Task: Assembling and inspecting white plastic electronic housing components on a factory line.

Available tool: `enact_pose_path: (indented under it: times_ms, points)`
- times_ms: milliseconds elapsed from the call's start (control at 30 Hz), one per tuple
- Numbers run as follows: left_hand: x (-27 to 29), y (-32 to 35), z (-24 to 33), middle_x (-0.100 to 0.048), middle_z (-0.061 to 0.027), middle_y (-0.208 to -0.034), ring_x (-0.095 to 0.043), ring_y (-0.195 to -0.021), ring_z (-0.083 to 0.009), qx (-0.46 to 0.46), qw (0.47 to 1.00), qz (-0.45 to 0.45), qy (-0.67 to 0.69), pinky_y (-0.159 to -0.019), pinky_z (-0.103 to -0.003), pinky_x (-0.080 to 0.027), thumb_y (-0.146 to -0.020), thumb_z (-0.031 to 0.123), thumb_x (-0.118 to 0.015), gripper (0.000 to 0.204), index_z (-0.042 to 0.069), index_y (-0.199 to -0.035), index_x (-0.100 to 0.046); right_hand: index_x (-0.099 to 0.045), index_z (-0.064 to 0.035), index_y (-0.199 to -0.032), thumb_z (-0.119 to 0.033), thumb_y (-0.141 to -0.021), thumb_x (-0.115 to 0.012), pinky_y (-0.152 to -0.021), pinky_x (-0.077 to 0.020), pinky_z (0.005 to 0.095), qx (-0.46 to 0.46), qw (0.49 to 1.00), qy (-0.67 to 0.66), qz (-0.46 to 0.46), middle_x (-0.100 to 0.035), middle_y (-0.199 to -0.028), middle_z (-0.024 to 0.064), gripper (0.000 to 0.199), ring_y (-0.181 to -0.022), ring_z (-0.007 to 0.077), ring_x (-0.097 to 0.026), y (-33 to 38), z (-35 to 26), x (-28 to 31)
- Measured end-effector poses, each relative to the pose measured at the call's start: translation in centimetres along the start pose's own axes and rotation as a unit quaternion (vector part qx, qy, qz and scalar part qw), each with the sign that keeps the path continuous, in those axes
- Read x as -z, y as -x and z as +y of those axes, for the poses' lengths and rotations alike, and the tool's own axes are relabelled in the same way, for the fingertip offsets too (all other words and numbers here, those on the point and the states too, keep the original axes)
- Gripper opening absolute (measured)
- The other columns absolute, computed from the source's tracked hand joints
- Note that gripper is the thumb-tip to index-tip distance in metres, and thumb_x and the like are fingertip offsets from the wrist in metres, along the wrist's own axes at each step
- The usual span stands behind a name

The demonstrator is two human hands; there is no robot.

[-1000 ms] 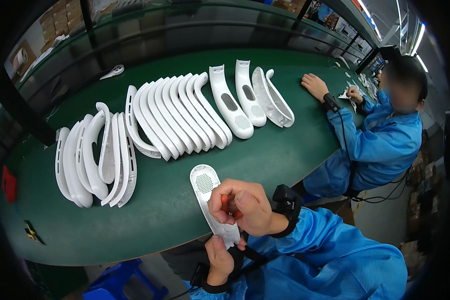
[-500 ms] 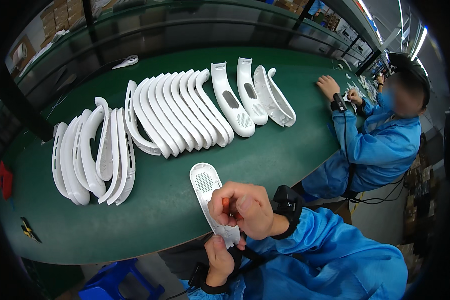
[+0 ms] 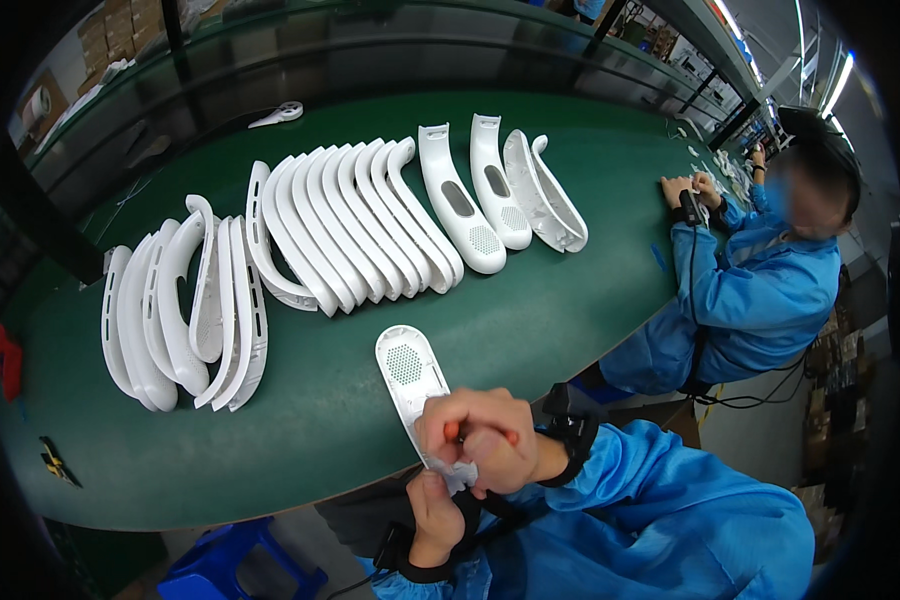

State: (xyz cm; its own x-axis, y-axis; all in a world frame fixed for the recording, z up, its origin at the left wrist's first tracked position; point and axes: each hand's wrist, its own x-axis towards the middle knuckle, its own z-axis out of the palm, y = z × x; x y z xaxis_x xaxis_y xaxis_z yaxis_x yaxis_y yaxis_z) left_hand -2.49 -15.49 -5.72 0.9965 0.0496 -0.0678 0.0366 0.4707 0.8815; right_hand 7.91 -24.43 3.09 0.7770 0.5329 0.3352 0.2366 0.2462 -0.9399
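A white curved plastic shell [image 3: 410, 362] with a perforated patch lies partly over the near table edge. My left hand [image 3: 436, 518] is closed on its near end, thumb on top. My right hand [image 3: 478, 440] is curled over the shell's lower part, gripping an orange-handled tool [image 3: 452, 431]; orange shows on both sides of the fingers, and the working end is hidden beneath them. Beyond stand a long row of similar white shells [image 3: 355, 220] and a smaller group [image 3: 160, 310] on the left.
The green table [image 3: 300, 440] runs up to a dark rail. A yellow-black cutter [image 3: 58, 461] and a red object [image 3: 8, 360] lie at the left, a white part [image 3: 278, 114] near the back. A co-worker in blue [image 3: 760, 270] sits at the right. Below is a blue stool [image 3: 240, 562].
My right hand has turned slightly over the shell, so more orange handle shows between its fingers. The co-worker's hands have come closer together. The view has shifted a little.
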Motion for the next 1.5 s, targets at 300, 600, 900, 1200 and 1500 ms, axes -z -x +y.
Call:
enact_pose_path:
  times_ms: [300, 600, 900, 1200, 1500]
  points:
    - [-0.9, 0.0, -0.7, -0.061, -0.0143, -0.079, -0.059, -0.061, -0.0211, 0.032, 0.987, 0.034, 0.153, -0.052, -0.030, -0.046, -0.097, 0.060, -0.027, 0.071, -0.006, -0.110, -0.052, -0.044, -0.0035, -0.099, -0.046, -0.099, -0.043, -0.050, -0.0297, 0.0256, -0.046, 0.975, -0.170, 0.138, -0.043, -0.068, 0.0063, 0.042, -0.056, 0.0099, -0.033, -1.2, -1.0, -1.5]
    - [-0.6, -0.2, -0.5, -0.062, -0.0134, -0.073, -0.058, -0.061, -0.0186, 0.017, 0.994, 0.029, 0.108, -0.057, -0.028, -0.046, -0.099, 0.056, -0.023, 0.073, -0.009, -0.103, -0.056, -0.049, 0.0010, -0.100, -0.034, -0.101, -0.041, -0.050, -0.0304, 0.0201, -0.019, 0.972, -0.167, 0.162, -0.047, -0.069, 0.0023, 0.036, -0.057, 0.0050, -0.035, -0.8, 0.9, -2.5]
    - [-0.6, 0.0, -0.6, -0.062, -0.0128, -0.073, -0.058, -0.062, -0.0183, 0.023, 0.992, 0.032, 0.116, -0.058, -0.029, -0.046, -0.099, 0.058, -0.022, 0.075, -0.009, -0.102, -0.057, -0.044, -0.0044, -0.097, -0.045, -0.099, -0.042, -0.050, -0.0294, 0.0256, -0.052, 0.969, -0.156, 0.182, -0.042, -0.068, 0.0058, 0.041, -0.056, 0.0096, -0.034, -0.7, 0.7, -2.6]
    - [-0.3, -0.1, -0.7, -0.062, -0.0124, -0.072, -0.058, -0.062, -0.0176, 0.016, 0.994, 0.018, 0.104, -0.058, -0.028, -0.046, -0.099, 0.058, -0.022, 0.076, -0.009, -0.102, -0.058, -0.045, -0.0070, -0.096, -0.046, -0.099, -0.041, -0.049, -0.0277, 0.0252, -0.048, 0.962, -0.182, 0.196, -0.042, -0.068, 0.0056, 0.039, -0.054, 0.0098, -0.032, -0.8, 0.6, -2.5]
    - [-0.3, -0.2, -0.2, -0.062, -0.0124, -0.072, -0.058, -0.062, -0.0176, 0.019, 0.996, 0.013, 0.091, -0.058, -0.028, -0.047, -0.098, 0.060, -0.024, 0.077, -0.009, -0.099, -0.058, -0.045, -0.0078, -0.096, -0.044, -0.099, -0.040, -0.048, -0.0278, 0.0251, -0.049, 0.944, -0.235, 0.228, -0.042, -0.067, 0.0051, 0.037, -0.053, 0.0098, -0.031, -0.7, 0.7, -2.3]
